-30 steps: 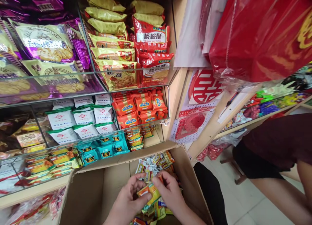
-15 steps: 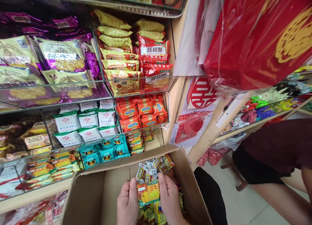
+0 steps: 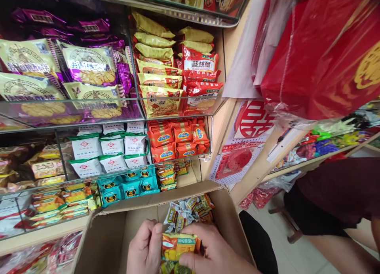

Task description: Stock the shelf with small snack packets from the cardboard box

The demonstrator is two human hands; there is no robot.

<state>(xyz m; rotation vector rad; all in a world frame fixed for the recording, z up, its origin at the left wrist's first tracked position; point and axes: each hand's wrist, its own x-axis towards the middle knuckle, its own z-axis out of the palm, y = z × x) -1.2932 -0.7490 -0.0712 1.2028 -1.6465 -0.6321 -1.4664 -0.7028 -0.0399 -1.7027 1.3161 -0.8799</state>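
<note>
A small orange and yellow snack packet (image 3: 175,246) is between my two hands, low in the head view over an open cardboard box (image 3: 124,205). My left hand (image 3: 145,246) pinches its left edge, thumb up. Around its right side curl the fingers and thumb of my right hand (image 3: 213,248). Silver and gold wrapped snacks (image 3: 185,210) lie in the box behind the packet. More yellow-green packets (image 3: 175,267) show just below it, partly covered by my hands.
Glass-fronted shelves (image 3: 113,112) beyond the box hold biscuit packets in rows. Red plastic-wrapped bags (image 3: 314,56) hang at the upper right. A person in dark clothes (image 3: 329,199) is at the right, by a wooden stool (image 3: 293,236).
My hands and the packet have moved slightly down and left. My right hand has turned, its fingers now wrapping round the packet's right side. The camera view has shifted a little.
</note>
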